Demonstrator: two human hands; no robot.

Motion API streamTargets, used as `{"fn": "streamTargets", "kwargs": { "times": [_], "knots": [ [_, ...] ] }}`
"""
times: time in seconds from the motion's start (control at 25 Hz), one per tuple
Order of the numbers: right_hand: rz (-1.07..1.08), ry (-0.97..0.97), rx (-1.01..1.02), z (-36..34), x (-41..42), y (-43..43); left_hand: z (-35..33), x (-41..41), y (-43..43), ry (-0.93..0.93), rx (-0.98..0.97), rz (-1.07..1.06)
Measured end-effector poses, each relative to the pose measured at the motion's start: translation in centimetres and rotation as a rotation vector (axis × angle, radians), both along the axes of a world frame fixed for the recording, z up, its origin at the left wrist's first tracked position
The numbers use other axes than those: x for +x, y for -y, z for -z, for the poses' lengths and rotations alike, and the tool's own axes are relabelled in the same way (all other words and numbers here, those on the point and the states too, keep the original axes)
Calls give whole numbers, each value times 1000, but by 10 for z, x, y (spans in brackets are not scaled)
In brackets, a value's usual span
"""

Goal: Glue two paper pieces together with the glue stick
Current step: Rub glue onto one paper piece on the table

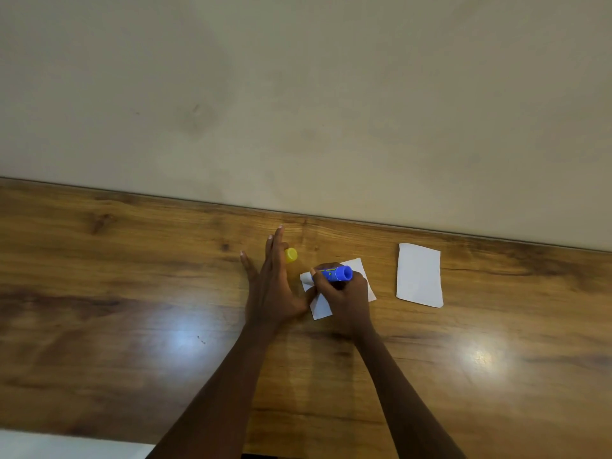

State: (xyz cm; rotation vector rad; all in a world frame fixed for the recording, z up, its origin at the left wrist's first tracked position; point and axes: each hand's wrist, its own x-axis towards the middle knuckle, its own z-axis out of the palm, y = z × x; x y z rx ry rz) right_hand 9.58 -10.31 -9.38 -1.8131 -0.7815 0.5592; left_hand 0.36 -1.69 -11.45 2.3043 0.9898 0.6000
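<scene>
Glue stick, blue plastic tube [337, 273], is in the right hand [347, 299], fingers wrapped round the barrel, tube lying nearly flat w/ its open blue end pointing right; business end hidden under the fingers, so can't tell if it touches paper. Largest first: brown wood-grain tabletop [132, 293]; white rectangular paper piece [420, 275] lying alone, well apart to the right; second white paper piece [320, 308] under the right hand. Left hand [271, 286] flat, fingers straight and together, holding nothing, thumb edge pinning that sheet's left side. Small yellow plastic cap [291, 255] just beyond left fingers. Step, prob.: spreading glue. Next calls for fetching the far sheet and pressing it on.
</scene>
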Motion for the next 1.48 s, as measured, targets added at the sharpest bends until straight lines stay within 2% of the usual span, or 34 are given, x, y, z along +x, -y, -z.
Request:
{"fn": "streamTargets", "kwargs": {
  "times": [0.16,0.48,0.84,0.96,1.04,1.08,1.16,1.24,1.32,1.48],
  "knots": [
    [-20,79,-8,2,5,2,0,0,-1,-6,5,5],
    [239,75,-110,4,38,15,-3,0,-1,-4,32,-11],
    [351,46,-153,3,55,20,-3,0,-1,-12,28,-17],
    [362,-20,-67,-4,52,25,-3,0,-1,-27,30,-22],
    [476,-20,66,-8,42,33,-2,0,-1,-27,41,-17],
    [541,33,65,-9,36,37,-2,0,-1,-28,47,-17],
    [554,142,-112,-6,18,42,-3,0,-2,-44,43,-15],
    [435,157,-274,-1,2,37,-5,0,-1,-57,42,-14],
    [419,111,-286,-4,-5,27,-7,0,0,-61,42,-15],
    [568,-25,-210,-13,1,20,-4,1,-1,-73,58,-14]
  ]
}}
